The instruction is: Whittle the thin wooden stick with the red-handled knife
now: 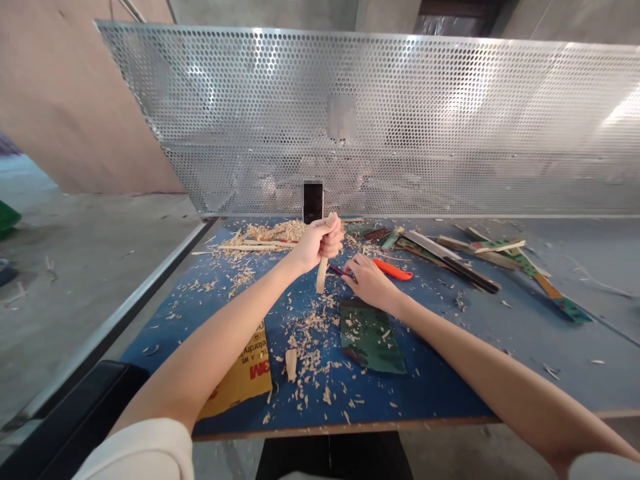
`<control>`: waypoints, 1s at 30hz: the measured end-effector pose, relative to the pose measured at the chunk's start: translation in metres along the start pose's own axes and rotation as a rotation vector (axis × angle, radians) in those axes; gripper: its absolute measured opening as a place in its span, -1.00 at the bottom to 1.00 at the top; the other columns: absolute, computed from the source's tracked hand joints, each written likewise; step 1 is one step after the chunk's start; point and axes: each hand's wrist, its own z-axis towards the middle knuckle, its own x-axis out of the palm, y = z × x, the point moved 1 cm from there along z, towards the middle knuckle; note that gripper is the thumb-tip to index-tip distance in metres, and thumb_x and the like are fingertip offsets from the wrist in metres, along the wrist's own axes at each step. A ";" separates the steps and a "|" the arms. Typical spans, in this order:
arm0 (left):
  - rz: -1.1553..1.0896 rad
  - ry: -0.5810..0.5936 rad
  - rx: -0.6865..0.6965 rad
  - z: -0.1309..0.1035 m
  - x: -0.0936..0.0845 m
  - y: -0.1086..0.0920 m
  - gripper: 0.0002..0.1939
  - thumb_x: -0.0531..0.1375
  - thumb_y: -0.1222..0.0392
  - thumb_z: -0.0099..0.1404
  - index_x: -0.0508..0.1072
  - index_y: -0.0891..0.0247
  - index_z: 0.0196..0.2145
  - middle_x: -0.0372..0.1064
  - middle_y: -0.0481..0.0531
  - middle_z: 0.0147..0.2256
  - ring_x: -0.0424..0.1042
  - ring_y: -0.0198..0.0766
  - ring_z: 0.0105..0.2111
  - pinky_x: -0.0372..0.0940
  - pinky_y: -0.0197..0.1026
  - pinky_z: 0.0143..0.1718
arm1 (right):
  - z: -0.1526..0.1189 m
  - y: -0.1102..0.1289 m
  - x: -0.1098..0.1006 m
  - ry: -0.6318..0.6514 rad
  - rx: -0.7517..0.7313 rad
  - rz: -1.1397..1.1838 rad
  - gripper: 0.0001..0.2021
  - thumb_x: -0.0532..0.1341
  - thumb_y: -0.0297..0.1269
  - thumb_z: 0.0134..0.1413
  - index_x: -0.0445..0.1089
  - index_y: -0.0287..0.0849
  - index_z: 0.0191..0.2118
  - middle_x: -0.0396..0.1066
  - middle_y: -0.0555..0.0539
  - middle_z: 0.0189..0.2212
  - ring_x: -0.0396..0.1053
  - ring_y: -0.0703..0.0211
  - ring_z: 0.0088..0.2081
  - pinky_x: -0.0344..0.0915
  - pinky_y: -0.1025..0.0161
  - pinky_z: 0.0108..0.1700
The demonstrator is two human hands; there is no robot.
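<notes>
My left hand [325,241] is closed in a fist round a pale wooden stick [321,276], whose lower end points down at the blue tabletop [200,320]. To its right, my right hand [364,275] rests low over the table with its fingers curled round a thin dark item [337,269], mostly hidden by the fingers. An orange-handled tool [393,269] lies just beyond the right hand. Below that hand is a dark green sheet [373,337] sprinkled with shavings.
Yellow sandpaper [250,373] and a small wood piece [291,364] lie near the front. Shavings [275,232] are heaped at the back by a black phone [313,203]. A knife [465,267] and painted strips [560,300] lie right. A perforated metal screen [400,133] stands behind.
</notes>
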 end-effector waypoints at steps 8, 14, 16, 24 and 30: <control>0.003 -0.104 -0.036 -0.001 -0.010 -0.002 -0.40 0.21 -0.13 0.37 -0.05 0.17 -0.59 -0.29 -0.27 -0.68 -0.25 -0.50 -0.75 -0.30 -0.36 -0.72 | -0.007 -0.037 -0.040 -0.036 0.128 0.255 -0.82 0.02 -0.25 0.36 0.27 -0.12 -0.02 0.40 0.00 -0.44 0.35 0.11 -0.41 0.23 0.20 -0.30; 0.009 -0.140 -0.003 0.000 -0.014 0.001 -0.41 0.23 -0.13 0.36 -0.02 0.16 -0.57 -0.25 -0.27 -0.68 -0.23 -0.50 -0.75 -0.28 -0.36 -0.72 | -0.015 -0.015 -0.050 0.129 -0.068 0.262 -0.73 0.08 -0.06 0.41 0.43 -0.07 -0.05 0.48 0.02 -0.42 0.37 0.19 -0.42 0.19 0.25 -0.32; 0.011 -0.144 0.007 0.001 -0.014 0.002 -0.42 0.24 -0.13 0.35 -0.01 0.17 -0.57 -0.24 -0.27 -0.68 -0.22 -0.51 -0.75 -0.26 -0.38 -0.73 | -0.016 -0.007 -0.047 0.153 -0.087 0.184 -0.72 0.08 -0.06 0.41 0.43 -0.05 0.01 0.52 -0.01 -0.37 0.42 0.16 -0.38 0.19 0.26 -0.32; 0.037 -0.146 0.011 0.000 -0.006 0.002 -0.42 0.24 -0.12 0.36 0.01 0.18 -0.57 -0.20 -0.27 -0.69 -0.17 -0.53 -0.76 -0.24 -0.39 -0.72 | -0.017 0.005 -0.047 0.226 -0.148 0.051 -0.66 -0.04 -0.10 0.50 0.39 -0.13 0.06 0.52 -0.07 -0.37 0.45 0.13 -0.37 0.20 0.26 -0.31; 0.058 -0.137 0.023 0.000 -0.004 0.003 -0.41 0.25 -0.14 0.36 0.01 0.18 -0.58 -0.22 -0.26 -0.69 -0.17 -0.53 -0.76 -0.26 -0.38 -0.72 | -0.017 0.006 -0.047 0.083 -0.320 -0.189 -0.60 -0.07 -0.24 0.50 0.39 -0.10 0.24 0.52 -0.12 -0.25 0.41 0.19 -0.33 0.14 0.28 -0.35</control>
